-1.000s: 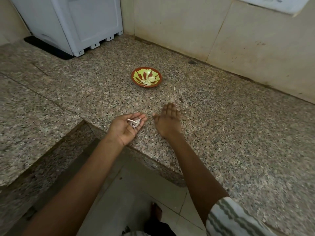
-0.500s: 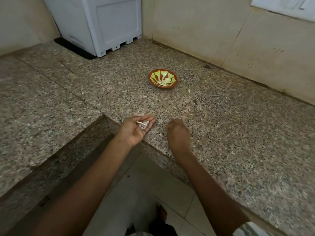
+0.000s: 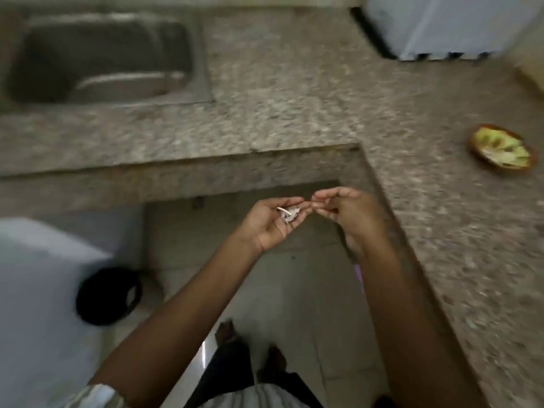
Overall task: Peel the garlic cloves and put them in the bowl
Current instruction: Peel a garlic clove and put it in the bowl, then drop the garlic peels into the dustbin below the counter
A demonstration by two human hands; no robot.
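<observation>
My left hand [image 3: 272, 223] is palm up over the floor, in front of the counter's inner corner. A small heap of pale garlic skins [image 3: 288, 214] lies on its relaxed fingers. My right hand [image 3: 343, 210] is beside it, fingertips bunched against the thumb and touching the left fingertips. They seem to pinch a pale scrap, which is blurred. The brown bowl [image 3: 477, 150] with a green pattern sits on the granite counter [image 3: 426, 201] at the far right, pale cloves inside it. Both hands are well left of the bowl.
A steel sink [image 3: 100, 60] is set into the counter at the upper left. A white appliance [image 3: 450, 28] stands at the upper right. A white container [image 3: 35, 304] and a black object [image 3: 107, 295] are on the floor at the left. My feet show below.
The view has swung left, bringing the sink in and sending the bowl to the right edge. My right hand has left the counter and curled up against my left fingertips. Both hands now hang over the floor.
</observation>
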